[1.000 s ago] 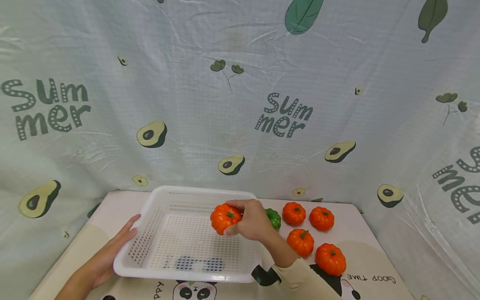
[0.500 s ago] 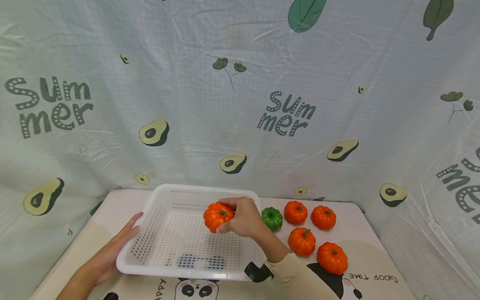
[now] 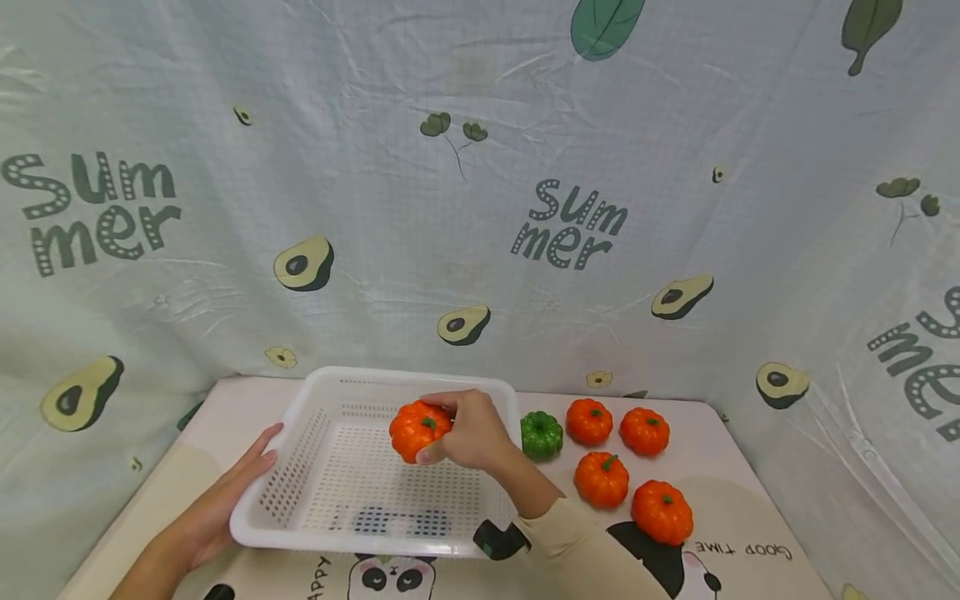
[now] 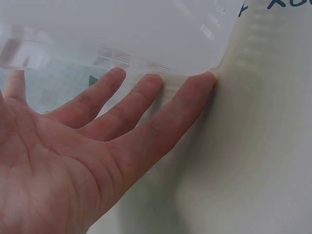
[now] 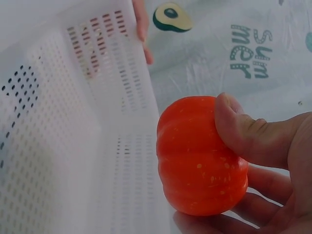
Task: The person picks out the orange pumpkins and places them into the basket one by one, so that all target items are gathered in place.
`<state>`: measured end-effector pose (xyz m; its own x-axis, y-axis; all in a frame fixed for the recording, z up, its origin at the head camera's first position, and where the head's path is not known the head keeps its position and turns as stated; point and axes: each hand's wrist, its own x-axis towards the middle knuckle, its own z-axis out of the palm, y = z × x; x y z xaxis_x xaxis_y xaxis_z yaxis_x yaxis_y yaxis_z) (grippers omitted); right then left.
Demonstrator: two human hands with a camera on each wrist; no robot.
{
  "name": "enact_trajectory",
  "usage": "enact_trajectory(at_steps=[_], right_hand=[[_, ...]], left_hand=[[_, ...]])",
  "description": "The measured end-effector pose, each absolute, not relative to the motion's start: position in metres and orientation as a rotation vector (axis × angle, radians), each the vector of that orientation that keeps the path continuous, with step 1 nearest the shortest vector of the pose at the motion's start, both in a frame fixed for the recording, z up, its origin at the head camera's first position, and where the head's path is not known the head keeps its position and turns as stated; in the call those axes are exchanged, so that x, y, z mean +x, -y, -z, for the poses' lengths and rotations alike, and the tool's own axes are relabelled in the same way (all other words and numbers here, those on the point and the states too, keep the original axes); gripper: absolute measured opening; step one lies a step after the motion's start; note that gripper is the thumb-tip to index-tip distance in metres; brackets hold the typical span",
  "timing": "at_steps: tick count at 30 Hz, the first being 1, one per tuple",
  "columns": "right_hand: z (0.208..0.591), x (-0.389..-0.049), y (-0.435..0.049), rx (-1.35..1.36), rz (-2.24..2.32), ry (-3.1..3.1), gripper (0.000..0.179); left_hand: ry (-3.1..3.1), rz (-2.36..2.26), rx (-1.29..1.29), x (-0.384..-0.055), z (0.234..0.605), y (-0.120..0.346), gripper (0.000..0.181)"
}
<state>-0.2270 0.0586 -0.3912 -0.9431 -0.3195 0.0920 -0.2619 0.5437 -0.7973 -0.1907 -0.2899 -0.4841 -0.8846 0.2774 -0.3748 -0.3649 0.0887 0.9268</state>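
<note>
Orange pumpkin is held above the floor of the white basket, no contact with the basket seen. It's gripped in the right hand: thumb on one side, fingers opposed on the other, stem left uncovered. Grip looks firm, probably taken from the side so the underside is kept free. Basket's left side is touched by the left hand, fingers extended, nothing clasped; likely placed there as a steady.

Just right of the basket: green pumpkin, then four more orange pumpkins, loosely grouped on the table. Basket's right wall is interposed between that group and the interior. Its right front corner is partly hidden by the right sleeve and black strap. Printed sheet is hung behind.
</note>
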Motion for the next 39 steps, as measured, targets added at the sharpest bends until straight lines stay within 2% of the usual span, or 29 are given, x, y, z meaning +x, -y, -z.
enact_trajectory(at_steps=[17,39], right_hand=[[0.398,-0.231,-0.044,-0.461,1.534,-2.588,0.063],[0.412,-0.240,-0.022,-0.484,1.520,-2.636,0.066]], left_hand=[[-1.930,-1.835,-0.079,-0.191,0.484,0.288,0.069],[-1.951,-1.828,-0.077,-0.190,0.484,0.287,0.069]])
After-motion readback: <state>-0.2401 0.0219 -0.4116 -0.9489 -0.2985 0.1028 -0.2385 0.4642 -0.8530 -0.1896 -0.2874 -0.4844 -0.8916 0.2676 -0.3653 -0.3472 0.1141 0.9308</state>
